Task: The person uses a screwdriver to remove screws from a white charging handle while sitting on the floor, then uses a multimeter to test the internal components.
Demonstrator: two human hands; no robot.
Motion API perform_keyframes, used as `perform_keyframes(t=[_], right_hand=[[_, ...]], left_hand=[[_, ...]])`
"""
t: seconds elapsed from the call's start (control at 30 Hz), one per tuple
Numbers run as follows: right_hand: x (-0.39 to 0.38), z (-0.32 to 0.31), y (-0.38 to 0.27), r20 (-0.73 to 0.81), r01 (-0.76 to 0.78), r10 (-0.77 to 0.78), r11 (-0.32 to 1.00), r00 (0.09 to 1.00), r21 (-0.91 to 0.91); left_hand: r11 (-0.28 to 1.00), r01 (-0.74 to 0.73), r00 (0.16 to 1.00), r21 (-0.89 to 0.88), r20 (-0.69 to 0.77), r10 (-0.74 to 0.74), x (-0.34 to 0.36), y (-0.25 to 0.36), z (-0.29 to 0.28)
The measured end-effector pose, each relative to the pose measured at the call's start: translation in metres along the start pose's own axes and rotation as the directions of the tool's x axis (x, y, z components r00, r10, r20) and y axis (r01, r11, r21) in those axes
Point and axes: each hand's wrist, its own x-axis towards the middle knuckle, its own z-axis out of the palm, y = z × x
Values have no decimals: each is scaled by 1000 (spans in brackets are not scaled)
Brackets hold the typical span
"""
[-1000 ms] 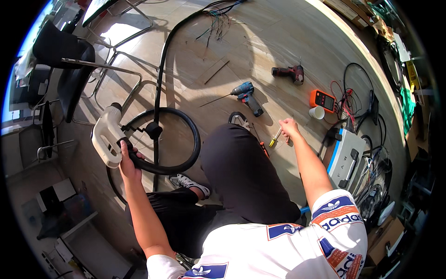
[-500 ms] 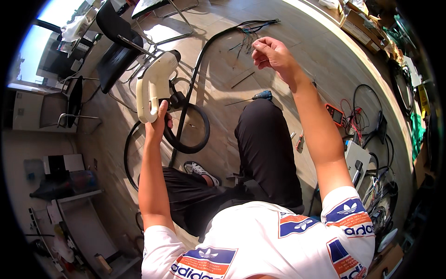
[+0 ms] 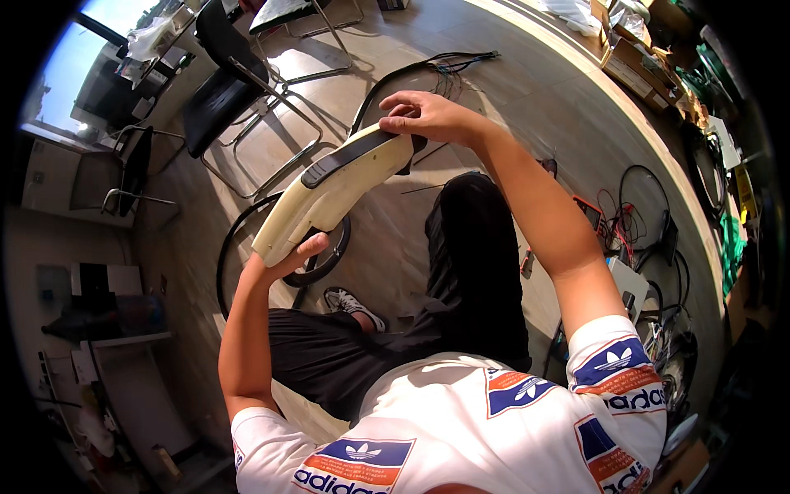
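A cream and black charging gun is held slantwise in front of me, its black strip facing up. My left hand is closed round its lower left end, thumb along the side. At the far, black end, my right hand has its fingers bent over the nose, thumb against the casing; part of this grip is hidden. Behind and below the gun a thick black cable curves in a loop on the floor. Its far end fans out into thin loose wires.
Black chairs with metal legs stand at the far left. To my right lie a red multimeter with leads, a red-handled screwdriver, a white box and tangled cables. Cardboard boxes line the far right.
The charging gun has tilted over to the right and come closer, its black strip now upward. My right hand has moved left and down from the air onto its nose.
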Motion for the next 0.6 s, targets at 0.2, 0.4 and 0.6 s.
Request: perform_keyframes(t=[0.2,0.4,0.6], right_hand=[[-15,4,-70,88,322,-346,924,934,206],[-17,-5,-137,93,544,-600,772,795,329],[26,18,-128,160,501,-492,865,856,-16]], left_hand=[[952,-302,930,40,-207,304,-77,47,-27],[889,-419,886,-185,-298,356,-124,81,-85],[963,-229,926,-140,-337,171,-76,23,-139]])
